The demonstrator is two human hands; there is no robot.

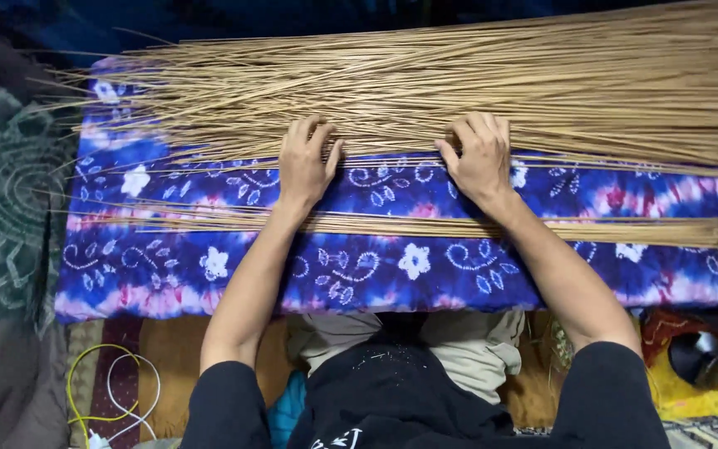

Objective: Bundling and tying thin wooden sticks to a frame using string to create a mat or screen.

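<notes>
Lap: the person sits with a black garment [400, 399] and pale beige trousers [475, 349] at the near edge of the view, dark sleeves on both arms.
Floor, near left: a yellow cable and a white cable [114, 391] loop on a brown mat.
Floor, near right: a round metal lid [704, 357] lies on yellow cloth.
Work surface: a blue, purple and pink tie-dyed cloth with white flower prints [392, 266] covers a long padded board that runs across the view, just beyond the knees.
Small bundle: a thin, even row of tan dried sticks [625, 230] lies along the middle of the cloth, passing under both forearms.
Left hand: the left hand [306, 166] lies palm down, fingers spread and pressed on the near edge of the big heap, clasping nothing.
Right hand: the right hand [481, 158] has its fingers curled down onto the same edge; whether it pinches any sticks cannot be told.
Big heap: a broad, loose pile of long tan dried sticks [425, 87] fills the far side of the cloth, its ends fanning out to the left.
</notes>
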